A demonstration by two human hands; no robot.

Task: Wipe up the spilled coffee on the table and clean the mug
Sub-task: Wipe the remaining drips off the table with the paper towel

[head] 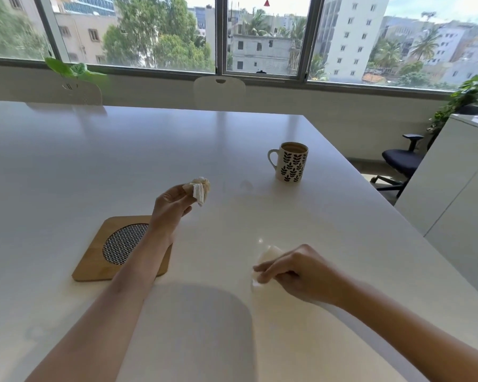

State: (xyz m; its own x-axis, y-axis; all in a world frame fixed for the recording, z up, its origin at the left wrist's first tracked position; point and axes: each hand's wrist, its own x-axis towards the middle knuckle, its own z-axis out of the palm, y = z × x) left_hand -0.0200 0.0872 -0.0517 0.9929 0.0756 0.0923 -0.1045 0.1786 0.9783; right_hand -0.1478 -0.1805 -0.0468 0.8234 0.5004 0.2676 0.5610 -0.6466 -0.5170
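— How far along are you?

— Nearest me, my right hand [293,274] is closed on a clean-looking tissue [264,260], pressing it onto the white desk [66,161] near its right edge. I judge the wiping nearly done.

— And your left?

— My left hand [171,201] is lifted above the desk, fingers pinched on a crumpled, coffee-stained tissue [199,188], beyond the wooden trivet [94,260].

— Any spill left?

— Only a faint damp smear [244,186] mid-desk. Farther off, toward the far right corner, the leaf-patterned mug [290,162] stands upright, coffee inside, not yet cleaned.
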